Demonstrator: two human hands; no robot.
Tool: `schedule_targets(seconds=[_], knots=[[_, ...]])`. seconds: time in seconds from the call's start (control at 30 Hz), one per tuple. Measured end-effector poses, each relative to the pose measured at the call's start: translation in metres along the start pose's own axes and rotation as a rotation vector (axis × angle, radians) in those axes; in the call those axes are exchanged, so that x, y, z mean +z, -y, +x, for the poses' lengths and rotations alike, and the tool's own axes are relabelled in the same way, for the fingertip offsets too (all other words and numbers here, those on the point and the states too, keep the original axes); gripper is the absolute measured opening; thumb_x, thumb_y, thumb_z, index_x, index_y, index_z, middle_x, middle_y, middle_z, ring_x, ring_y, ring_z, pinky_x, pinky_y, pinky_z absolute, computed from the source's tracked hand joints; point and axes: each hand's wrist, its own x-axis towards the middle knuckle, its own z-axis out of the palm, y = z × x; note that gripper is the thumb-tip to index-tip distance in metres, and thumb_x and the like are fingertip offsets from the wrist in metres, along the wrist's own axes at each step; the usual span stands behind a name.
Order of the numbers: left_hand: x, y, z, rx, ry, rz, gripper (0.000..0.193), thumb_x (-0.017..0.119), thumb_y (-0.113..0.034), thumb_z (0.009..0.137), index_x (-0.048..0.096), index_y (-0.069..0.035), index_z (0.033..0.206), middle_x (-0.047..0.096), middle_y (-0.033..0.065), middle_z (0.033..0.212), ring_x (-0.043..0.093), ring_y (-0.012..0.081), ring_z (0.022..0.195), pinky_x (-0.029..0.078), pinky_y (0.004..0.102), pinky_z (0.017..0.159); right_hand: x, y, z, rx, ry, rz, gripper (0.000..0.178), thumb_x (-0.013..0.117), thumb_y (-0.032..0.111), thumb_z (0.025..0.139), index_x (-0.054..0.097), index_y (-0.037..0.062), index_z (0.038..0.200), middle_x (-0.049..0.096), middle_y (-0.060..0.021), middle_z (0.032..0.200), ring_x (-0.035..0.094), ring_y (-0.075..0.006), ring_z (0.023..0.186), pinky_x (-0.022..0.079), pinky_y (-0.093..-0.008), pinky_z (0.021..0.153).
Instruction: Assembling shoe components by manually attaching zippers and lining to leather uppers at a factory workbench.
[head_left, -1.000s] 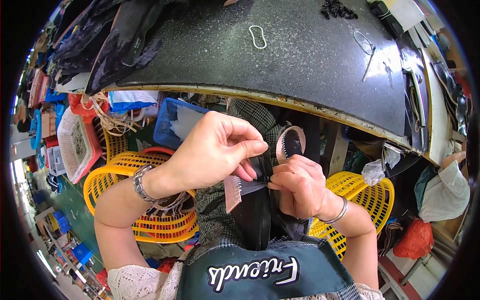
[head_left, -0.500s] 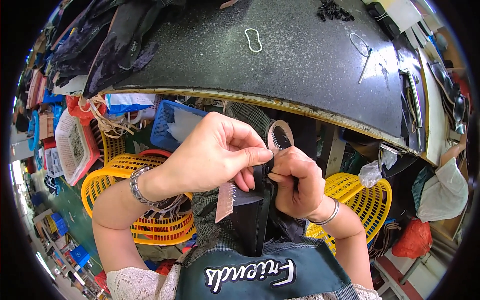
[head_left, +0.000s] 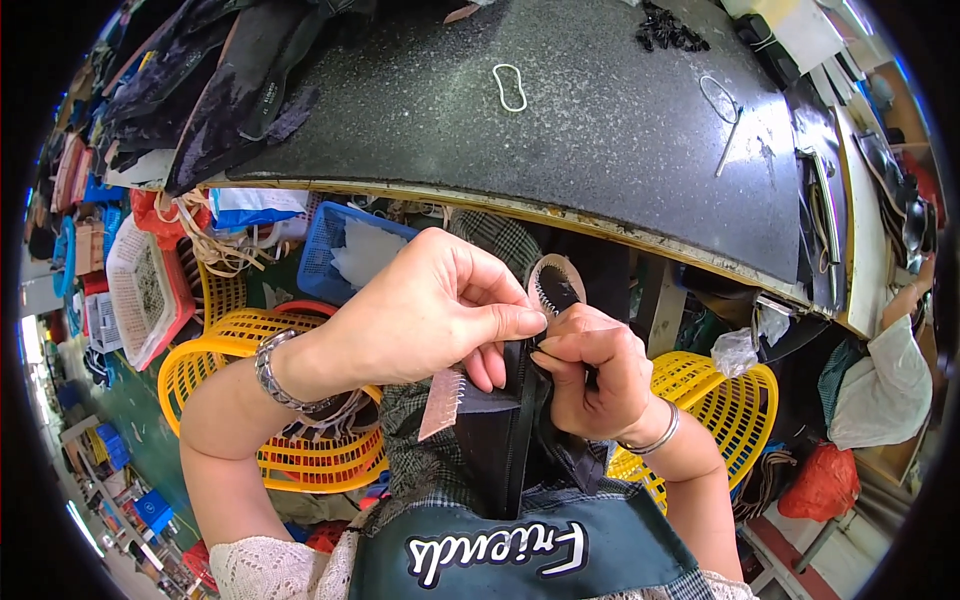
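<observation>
My left hand [head_left: 420, 315] and my right hand [head_left: 600, 375] meet over my lap, both closed in a pinch on a black shoe upper [head_left: 488, 455]. A dark strip like a zipper [head_left: 520, 440] runs down it toward my apron. Tan material with pale zigzag stitches edges the piece: a flat tan flap [head_left: 440, 408] sticks out below my left fingers, and a rounded tan end [head_left: 553, 264] curves up beyond my fingertips. My left thumb and forefinger press at the strip's top, right beside my right thumb. Whatever small part lies between the fingertips is hidden.
The dark worktable [head_left: 620, 140] spans the far side, with a white loop [head_left: 509, 88] on it and black pieces [head_left: 240, 80] piled at left. Yellow baskets flank my lap, left [head_left: 320, 470] and right [head_left: 745, 375]. A blue basket [head_left: 318, 262] stands below the table edge.
Both hands keep their pinch at nearly the same spot. The tan flap has tilted and shifted slightly down and left; the rounded end has shifted slightly left.
</observation>
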Motion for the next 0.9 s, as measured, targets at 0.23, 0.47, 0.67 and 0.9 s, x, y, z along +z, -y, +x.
schedule_targets(seconds=[0.23,0.47,0.67,0.9], knots=[[0.003,0.016,0.002,0.085,-0.148,0.075,0.012,0.063,-0.009,0.092,0.063,0.002,0.086,0.064,0.003,0.071,0.061,0.0074,0.057,0.05,0.0199,0.051,-0.007,0.008,0.017,-0.037,0.139,-0.394,0.024,0.07,-0.004,0.064,0.059,-0.0047,0.085,0.059,-0.0112,0.081,0.059,-0.027,0.07,0.049,-0.0371,0.062],[-0.042,0.038,0.011,0.359,-0.582,-0.04,0.006,0.061,-0.006,0.093,0.061,-0.001,0.089,0.058,-0.0044,0.075,0.051,0.002,0.065,0.043,0.0188,0.055,-0.024,0.041,0.0,-0.154,0.292,-0.222,0.02,0.062,0.011,0.063,0.063,-0.0019,0.079,0.06,-0.0113,0.091,0.06,-0.0285,0.083,0.053,-0.0408,0.078],[-0.015,0.05,0.0,0.328,-0.203,-0.012,0.007,0.059,-0.006,0.094,0.059,-0.001,0.09,0.058,-0.004,0.082,0.05,0.0015,0.075,0.044,0.019,0.067,-0.028,0.025,0.014,0.253,0.261,-0.271,0.023,0.069,0.002,0.075,0.063,0.0009,0.096,0.061,-0.0138,0.093,0.062,-0.0317,0.083,0.052,-0.038,0.072],[0.0,0.067,-0.009,0.161,-0.029,0.099,0.011,0.06,-0.007,0.093,0.066,0.001,0.095,0.063,-0.0036,0.082,0.052,0.0031,0.073,0.045,0.0212,0.066,-0.036,0.032,0.012,0.202,0.575,-0.102,0.032,0.069,0.001,0.07,0.06,0.0005,0.101,0.057,-0.0153,0.1,0.06,-0.0316,0.088,0.052,-0.039,0.073]])
